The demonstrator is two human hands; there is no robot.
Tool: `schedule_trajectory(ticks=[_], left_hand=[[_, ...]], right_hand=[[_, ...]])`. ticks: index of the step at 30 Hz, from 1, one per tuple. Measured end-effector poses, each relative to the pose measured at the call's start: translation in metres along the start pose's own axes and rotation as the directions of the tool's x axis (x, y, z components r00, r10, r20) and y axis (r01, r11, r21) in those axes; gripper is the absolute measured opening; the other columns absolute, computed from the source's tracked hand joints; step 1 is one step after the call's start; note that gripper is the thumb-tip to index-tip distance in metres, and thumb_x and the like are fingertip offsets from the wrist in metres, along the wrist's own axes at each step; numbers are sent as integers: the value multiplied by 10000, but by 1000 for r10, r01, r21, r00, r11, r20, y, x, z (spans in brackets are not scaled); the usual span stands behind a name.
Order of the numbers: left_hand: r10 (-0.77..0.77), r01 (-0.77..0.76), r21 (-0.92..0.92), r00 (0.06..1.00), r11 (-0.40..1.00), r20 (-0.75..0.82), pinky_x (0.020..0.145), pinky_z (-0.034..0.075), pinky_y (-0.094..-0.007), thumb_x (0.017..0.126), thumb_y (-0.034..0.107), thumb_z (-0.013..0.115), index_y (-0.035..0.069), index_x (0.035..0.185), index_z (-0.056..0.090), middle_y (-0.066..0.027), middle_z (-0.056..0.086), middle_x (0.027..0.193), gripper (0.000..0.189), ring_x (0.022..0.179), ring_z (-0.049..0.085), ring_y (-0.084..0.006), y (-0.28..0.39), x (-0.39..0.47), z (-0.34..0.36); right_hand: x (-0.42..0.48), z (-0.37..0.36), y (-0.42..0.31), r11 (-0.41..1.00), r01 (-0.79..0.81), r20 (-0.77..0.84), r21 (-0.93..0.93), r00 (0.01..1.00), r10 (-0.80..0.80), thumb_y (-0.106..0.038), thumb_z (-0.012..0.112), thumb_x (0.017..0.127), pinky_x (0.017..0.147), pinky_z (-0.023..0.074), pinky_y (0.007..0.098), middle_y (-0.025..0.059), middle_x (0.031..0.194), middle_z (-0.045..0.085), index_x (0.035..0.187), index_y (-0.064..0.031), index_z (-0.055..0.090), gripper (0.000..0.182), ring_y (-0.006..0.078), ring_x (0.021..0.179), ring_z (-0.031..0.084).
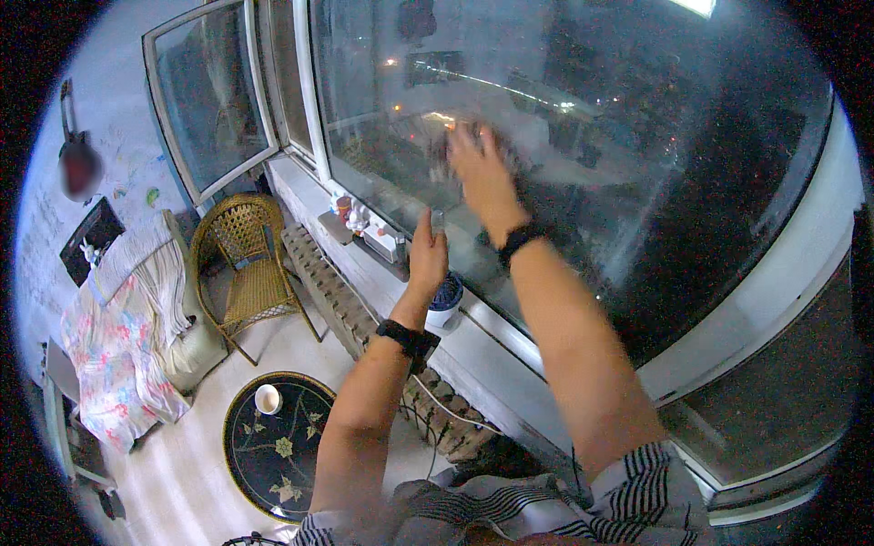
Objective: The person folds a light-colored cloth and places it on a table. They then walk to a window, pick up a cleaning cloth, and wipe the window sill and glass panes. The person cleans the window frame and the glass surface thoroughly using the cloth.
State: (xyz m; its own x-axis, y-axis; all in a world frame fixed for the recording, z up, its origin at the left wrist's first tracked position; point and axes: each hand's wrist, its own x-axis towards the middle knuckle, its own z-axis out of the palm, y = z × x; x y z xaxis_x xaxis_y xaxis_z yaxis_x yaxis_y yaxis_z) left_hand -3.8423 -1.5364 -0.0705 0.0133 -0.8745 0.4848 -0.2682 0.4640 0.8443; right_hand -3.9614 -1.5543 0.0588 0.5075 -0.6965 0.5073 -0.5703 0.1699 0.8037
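My right hand [488,184] is raised to the large window pane [683,170], its fingers spread against or just off the glass. Motion blurs it, and a dark patch beside the fingers may be its reflection. Lower and to the left, my left hand [429,256] is closed, thumb up, around a small translucent object [438,220] that is mostly hidden; I cannot tell its kind. Just below that hand, a white pot with a dark blue top [445,300] stands on the windowsill [478,355]. Each wrist wears a black band.
Small figurines and a white box [384,240] line the sill. Below it runs a ribbed radiator [328,276] with cables. An open casement [212,95] swings inward above a wicker chair [256,290]. A cup [268,399] stands on a round black table [280,471]. Floral fabric [123,362] drapes furniture at left.
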Motion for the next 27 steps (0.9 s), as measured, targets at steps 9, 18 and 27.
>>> schedule_trajectory(ticks=[9, 18, 27], left_hand=[[5, -6, 35, 1000, 999, 21, 1018, 311, -366, 836, 73, 507, -29, 1331, 310, -245, 394, 1320, 542, 1229, 388, -354, -16, -10, 6], [182, -186, -51, 981, 981, -68, 1026, 294, -380, 821, 70, 504, -52, 1303, 322, -250, 366, 1331, 529, 1242, 353, -365, 45, 40, -3], [135, -142, -71, 986, 987, -93, 1023, 296, -367, 826, 80, 519, -6, 1327, 318, -224, 366, 1343, 546, 1250, 348, -353, 18, 32, -49]], right_hand=[[-29, -17, -5, 985, 169, 100, -39, 981, -164, -232, 445, 831, 1079, 150, 495, 27, 1409, 327, 1276, -134, 439, 456, 202, 1335, 214], [70, -147, 290, 763, -643, -141, -68, 763, 631, -310, 343, 887, 1080, 71, 513, 114, 1453, 236, 1363, -56, 326, 540, 313, 1358, 124], [135, -116, 262, 839, -542, -419, -44, 773, 477, -242, 377, 851, 1042, 150, 539, 181, 1351, 382, 1227, -57, 497, 436, 346, 1287, 270]])
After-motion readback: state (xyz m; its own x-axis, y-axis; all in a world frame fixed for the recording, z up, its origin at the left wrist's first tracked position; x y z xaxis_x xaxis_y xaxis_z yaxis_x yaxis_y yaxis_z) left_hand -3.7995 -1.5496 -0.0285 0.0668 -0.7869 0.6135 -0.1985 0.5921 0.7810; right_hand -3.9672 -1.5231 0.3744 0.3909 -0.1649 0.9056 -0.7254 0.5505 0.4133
